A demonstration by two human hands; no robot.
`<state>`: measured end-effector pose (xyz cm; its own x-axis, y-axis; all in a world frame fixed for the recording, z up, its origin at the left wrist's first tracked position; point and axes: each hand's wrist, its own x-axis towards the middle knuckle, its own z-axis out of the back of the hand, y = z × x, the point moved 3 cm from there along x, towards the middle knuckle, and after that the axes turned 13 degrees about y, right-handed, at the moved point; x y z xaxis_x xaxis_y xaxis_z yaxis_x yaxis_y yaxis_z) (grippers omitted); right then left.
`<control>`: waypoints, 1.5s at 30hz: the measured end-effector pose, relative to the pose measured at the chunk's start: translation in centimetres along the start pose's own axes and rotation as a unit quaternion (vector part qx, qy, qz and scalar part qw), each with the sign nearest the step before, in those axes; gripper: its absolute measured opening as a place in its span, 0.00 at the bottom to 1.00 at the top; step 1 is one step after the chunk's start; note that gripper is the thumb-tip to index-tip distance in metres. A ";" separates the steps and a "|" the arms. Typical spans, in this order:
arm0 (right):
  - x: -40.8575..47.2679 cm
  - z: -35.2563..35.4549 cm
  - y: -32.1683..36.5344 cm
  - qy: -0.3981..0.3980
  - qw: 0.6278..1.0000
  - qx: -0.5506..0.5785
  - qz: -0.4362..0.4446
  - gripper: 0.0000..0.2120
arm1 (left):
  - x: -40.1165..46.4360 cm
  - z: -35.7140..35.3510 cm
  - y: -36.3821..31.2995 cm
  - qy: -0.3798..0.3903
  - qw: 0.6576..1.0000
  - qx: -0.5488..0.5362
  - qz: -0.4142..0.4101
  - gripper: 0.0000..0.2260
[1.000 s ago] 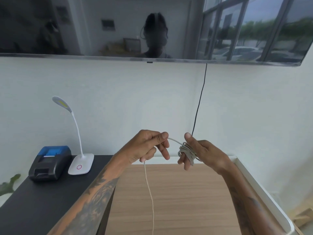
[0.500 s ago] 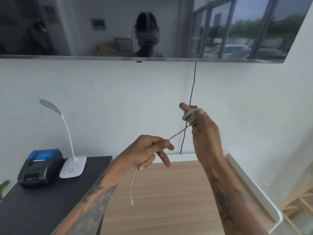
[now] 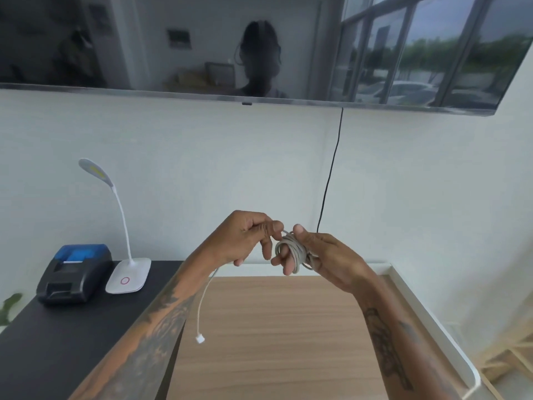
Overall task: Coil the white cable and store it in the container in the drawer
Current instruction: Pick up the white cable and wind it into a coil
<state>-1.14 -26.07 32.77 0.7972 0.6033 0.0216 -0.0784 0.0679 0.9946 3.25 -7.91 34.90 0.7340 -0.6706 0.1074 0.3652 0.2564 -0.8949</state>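
The white cable [image 3: 294,251] is wound in several loops around the fingers of my right hand [image 3: 320,255], held in the air above the wooden tabletop. My left hand [image 3: 248,236] pinches the free strand right beside the coil, thumb and forefinger closed on it. A short tail of cable hangs down under my left wrist and ends in a small white plug [image 3: 200,339] dangling above the table. No drawer or container is in view.
A wooden table [image 3: 274,342] with a raised white rim lies below my hands. On the black surface [image 3: 43,342] to the left stand a white desk lamp [image 3: 127,272] and a black-and-blue printer [image 3: 75,272]. A black cord [image 3: 331,168] hangs from the wall-mounted TV.
My right hand has come back down from its raised position to meet my left hand. Another turn is on the coil and the hanging tail is shorter.
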 end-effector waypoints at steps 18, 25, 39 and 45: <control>-0.8 2.6 1.7 -0.171 0.925 -0.329 -0.082 0.28 | 0.4 -0.9 1.5 -0.027 0.995 0.086 -0.037 0.10; -0.9 0.2 0.7 -0.018 0.990 -0.122 -0.063 0.29 | 0.1 -0.9 1.7 -0.047 0.996 0.030 -0.072 0.08; -1.4 -3.0 -3.0 -0.063 0.976 0.205 0.030 0.25 | -4.1 -7.6 2.4 -0.147 0.984 -0.044 -0.092 0.12; -2.7 -5.8 -5.1 -0.037 0.991 0.124 0.040 0.18 | -7.2 -9.6 4.7 -0.193 0.973 -0.097 -0.082 0.12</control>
<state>-6.37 -23.41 27.10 0.8370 0.5382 0.0991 -0.0004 -0.1804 0.9836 -5.83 -8.60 25.74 0.8494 -0.3699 0.3763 0.4079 0.0077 -0.9130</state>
